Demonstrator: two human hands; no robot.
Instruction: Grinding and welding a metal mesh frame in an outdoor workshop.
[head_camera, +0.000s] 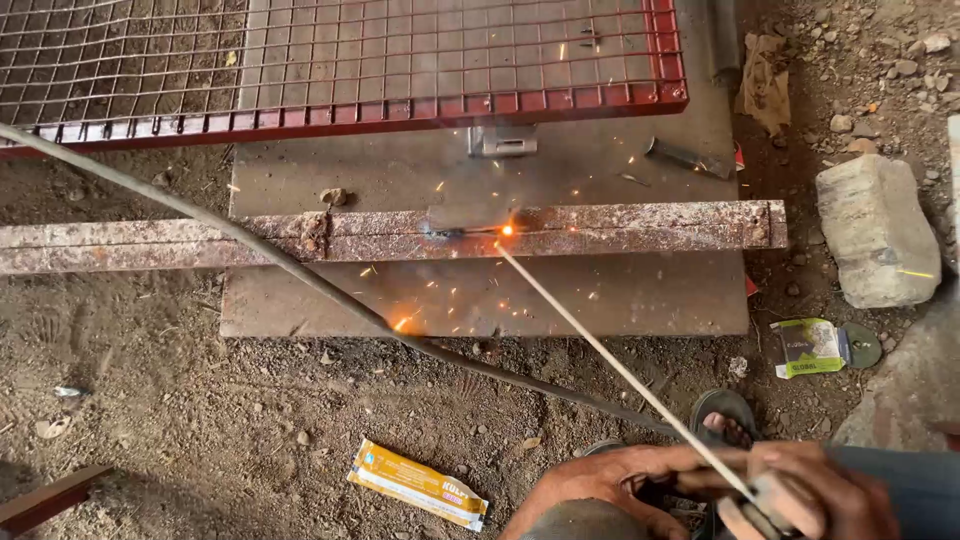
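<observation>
Both hands low at the bottom edge: right hand (815, 495) clenched around the electrode holder (755, 515), left hand (600, 485) curled beside it, grip unclear. Welding rod (620, 370) slanting up to the rusty steel bar (600, 228), tip sparking on it. Behind the bar, red mesh frame (400, 100); right of it, grey stone (875, 230).

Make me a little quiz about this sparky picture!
1. True or false: the rod tip touches the rusty bar where sparks fly.
2. What lies behind the bar: A) red mesh frame, B) blue bucket, C) wooden ladder?
3. Fill in: a yellow packet lies on the ____.

Key:
1. True; the rod runs up from the right hand, with the left hand beside it.
2. A.
3. Dirt.
</observation>
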